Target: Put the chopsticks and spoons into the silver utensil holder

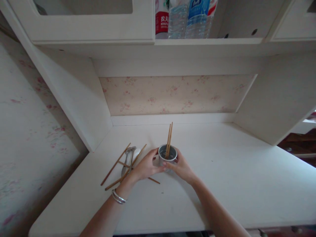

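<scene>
A round metal utensil holder [161, 161] with holes in its bottom stands on the white desk, and two wooden chopsticks [169, 140] lean upright inside it. My left hand [147, 165] grips its left side, fingers curled behind and thumb across the front. My right hand [182, 167] wraps the right side the same way, its thumb close to the left one. Left of the holder lie several loose wooden chopsticks [115, 164], crossing one another. Among them are metal spoons [131, 158] and a white spoon [137, 152], partly covered by chopsticks.
The white desk [229, 177] runs to a back ledge below floral wallpaper [170, 93]. Side panels close it in left and right. Overhead, a shelf [209, 41] holds several plastic bottles [177, 19], beside a cabinet door [93, 28].
</scene>
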A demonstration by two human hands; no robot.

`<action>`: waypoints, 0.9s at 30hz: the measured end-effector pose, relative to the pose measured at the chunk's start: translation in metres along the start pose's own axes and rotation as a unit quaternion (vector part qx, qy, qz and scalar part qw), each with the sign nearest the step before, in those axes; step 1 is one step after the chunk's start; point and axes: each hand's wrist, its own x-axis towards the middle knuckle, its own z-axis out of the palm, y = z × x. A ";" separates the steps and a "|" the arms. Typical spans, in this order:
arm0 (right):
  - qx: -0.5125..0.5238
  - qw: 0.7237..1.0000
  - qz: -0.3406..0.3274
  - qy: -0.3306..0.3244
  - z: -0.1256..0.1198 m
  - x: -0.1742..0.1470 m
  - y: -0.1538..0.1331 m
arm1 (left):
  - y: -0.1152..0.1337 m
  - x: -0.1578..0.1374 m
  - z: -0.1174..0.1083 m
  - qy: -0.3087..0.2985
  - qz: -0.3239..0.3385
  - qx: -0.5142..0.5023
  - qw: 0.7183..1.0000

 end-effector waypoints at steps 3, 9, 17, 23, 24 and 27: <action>-0.009 1.000 0.000 -0.011 -0.001 0.000 0.002 | -0.001 -0.007 -0.036 0.093 -0.056 0.119 0.987; -0.024 0.999 0.013 -0.017 -0.002 0.002 0.009 | -0.021 -0.023 -0.126 0.121 -0.225 0.441 0.860; -0.018 0.999 0.025 -0.015 -0.001 0.001 0.006 | -0.054 -0.029 -0.147 -0.001 -0.316 0.534 0.784; -0.028 0.999 0.022 -0.014 -0.001 0.001 0.007 | -0.046 -0.022 -0.155 0.026 -0.315 0.540 0.780; -0.028 0.999 0.021 -0.014 -0.001 0.001 0.007 | -0.040 -0.019 -0.159 0.040 -0.312 0.543 0.779; -0.021 0.999 0.018 -0.019 -0.001 0.001 0.006 | -0.016 -0.009 -0.162 0.111 -0.272 0.517 0.804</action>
